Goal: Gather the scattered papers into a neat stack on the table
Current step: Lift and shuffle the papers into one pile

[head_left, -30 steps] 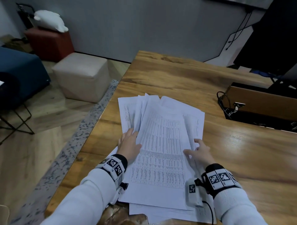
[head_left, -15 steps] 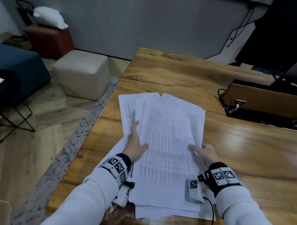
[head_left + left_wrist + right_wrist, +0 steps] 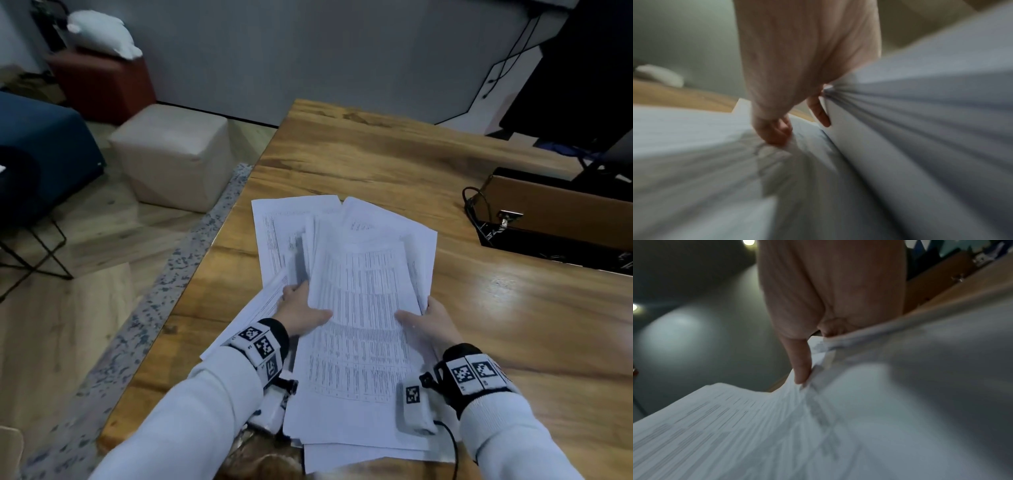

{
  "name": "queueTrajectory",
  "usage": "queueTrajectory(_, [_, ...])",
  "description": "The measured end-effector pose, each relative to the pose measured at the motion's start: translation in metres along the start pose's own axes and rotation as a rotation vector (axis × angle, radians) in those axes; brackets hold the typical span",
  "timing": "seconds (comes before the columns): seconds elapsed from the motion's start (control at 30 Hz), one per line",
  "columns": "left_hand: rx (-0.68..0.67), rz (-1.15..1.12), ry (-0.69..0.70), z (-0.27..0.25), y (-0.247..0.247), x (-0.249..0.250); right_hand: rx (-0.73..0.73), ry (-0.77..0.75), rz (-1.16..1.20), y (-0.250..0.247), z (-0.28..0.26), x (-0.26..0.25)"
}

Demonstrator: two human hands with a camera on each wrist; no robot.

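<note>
A loose pile of printed white papers (image 3: 363, 308) lies on the wooden table (image 3: 394, 164) near its front left corner, sheets fanned out at the far end. My left hand (image 3: 301, 310) grips the pile's left edge, thumb on top and fingers tucked under. My right hand (image 3: 430, 320) grips the right edge the same way. In the left wrist view the left hand (image 3: 797, 113) has fingers curled under the papers (image 3: 920, 129). In the right wrist view the right hand (image 3: 812, 337) pinches the bent papers (image 3: 777, 426). Some sheets (image 3: 274, 233) stick out left of the held bundle.
An open brown case (image 3: 555, 219) with black cables lies at the table's right. A dark monitor stand (image 3: 603, 161) is behind it. Left of the table are a beige pouf (image 3: 171, 154), a red pouf (image 3: 102, 85) and a blue sofa (image 3: 37, 147).
Both hands have gone from lying flat on the pile to gripping its side edges, thumbs on top. The top sheets have drawn closer together and bow upward.
</note>
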State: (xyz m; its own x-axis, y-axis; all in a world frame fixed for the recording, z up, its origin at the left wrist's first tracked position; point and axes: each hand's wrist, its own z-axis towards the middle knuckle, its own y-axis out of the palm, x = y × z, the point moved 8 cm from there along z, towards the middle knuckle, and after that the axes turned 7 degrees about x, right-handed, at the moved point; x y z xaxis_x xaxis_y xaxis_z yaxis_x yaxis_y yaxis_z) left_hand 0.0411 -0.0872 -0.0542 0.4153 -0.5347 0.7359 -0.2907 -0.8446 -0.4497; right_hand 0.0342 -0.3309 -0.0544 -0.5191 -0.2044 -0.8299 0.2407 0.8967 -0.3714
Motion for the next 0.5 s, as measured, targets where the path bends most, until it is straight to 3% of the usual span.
queueTrajectory(0.13, [-0.054, -0.254, 0.057, -0.001, 0.013, 0.015, -0.007, 0.049, 0.057, -0.001, 0.0, 0.007])
queueTrajectory(0.27, [0.053, -0.406, 0.164, -0.003, 0.003, 0.029, 0.034, 0.05, 0.149, -0.018, -0.005, 0.001])
queueTrajectory(0.37, [0.11, -0.526, 0.161, 0.003, -0.016, 0.044, 0.104, 0.016, 0.229, -0.032, 0.0, -0.014])
queueTrajectory(0.43, [0.092, -0.444, 0.152, 0.01, -0.024, 0.05, 0.146, 0.01, 0.257, -0.038, 0.009, -0.021])
queueTrajectory(0.5, [0.125, -0.125, 0.114, 0.021, -0.034, 0.042, 0.195, 0.006, 0.23, -0.041, 0.019, -0.025])
